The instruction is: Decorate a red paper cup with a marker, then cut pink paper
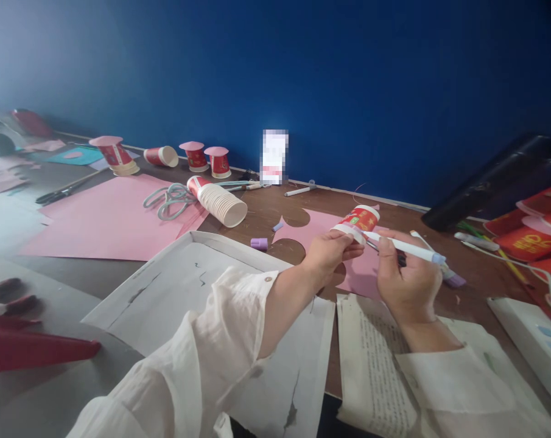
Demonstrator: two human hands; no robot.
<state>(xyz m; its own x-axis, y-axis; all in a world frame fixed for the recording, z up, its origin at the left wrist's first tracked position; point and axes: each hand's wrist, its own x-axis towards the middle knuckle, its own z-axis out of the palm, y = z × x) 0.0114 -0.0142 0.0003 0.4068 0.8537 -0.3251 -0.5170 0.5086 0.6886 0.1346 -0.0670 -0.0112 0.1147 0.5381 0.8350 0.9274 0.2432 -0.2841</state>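
Above the cut pink sheet (pixel 314 225), the left hand (pixel 332 252) is gripping a red cup (pixel 361 218) showing no pink top, the right hand (pixel 410 277) is holding a marker (pixel 407 246), and leftward three pink-topped cups (pixel 196 159) are standing, apparently complete.

Behind the tray (pixel 156 307) lie stacked cups (pixel 220 204), left of the cup (pixel 358 218) in the left hand (pixel 332 252).

Cannot see the cup (pixel 358 218) whole, partly covered by the left hand (pixel 332 255), nor read the pixel-masked screen (pixel 274 157) or print on the papers (pixel 371 359). Cannot follow red objects (pixel 531 243) past the right edge or identify blurred shapes (pixel 22 304) at left, perhaps handles.
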